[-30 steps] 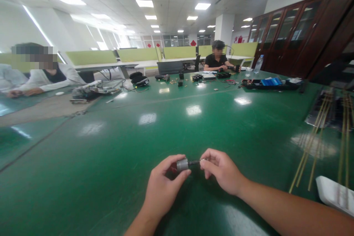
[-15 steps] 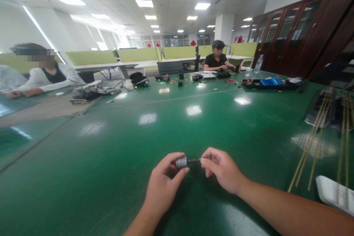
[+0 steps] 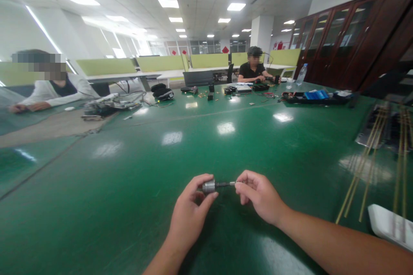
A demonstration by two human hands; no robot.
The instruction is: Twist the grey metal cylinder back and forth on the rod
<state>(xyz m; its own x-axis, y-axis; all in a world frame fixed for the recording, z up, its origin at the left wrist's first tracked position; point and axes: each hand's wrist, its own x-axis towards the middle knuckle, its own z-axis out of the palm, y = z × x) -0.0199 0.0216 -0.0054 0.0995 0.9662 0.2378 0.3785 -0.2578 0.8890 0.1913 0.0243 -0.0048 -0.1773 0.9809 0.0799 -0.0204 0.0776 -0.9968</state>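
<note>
My left hand (image 3: 190,215) is closed around a small grey metal cylinder (image 3: 208,186), held between thumb and fingers just above the green table (image 3: 135,172). A thin dark shaft (image 3: 225,184) sticks out of the cylinder to the right. My right hand (image 3: 260,195) pinches the far end of that shaft with thumb and forefinger. Both hands are low in the middle of the view, close to me.
Thin brass-coloured rods (image 3: 366,167) lie at the right, with a white flat object (image 3: 392,225) near the right edge. A person in white (image 3: 54,88) sits at far left, another in black (image 3: 254,71) at the far end among tools and a bottle (image 3: 301,74).
Both hands with the cylinder and shaft have risen slightly and shifted a little left. The grip looks the same.
</note>
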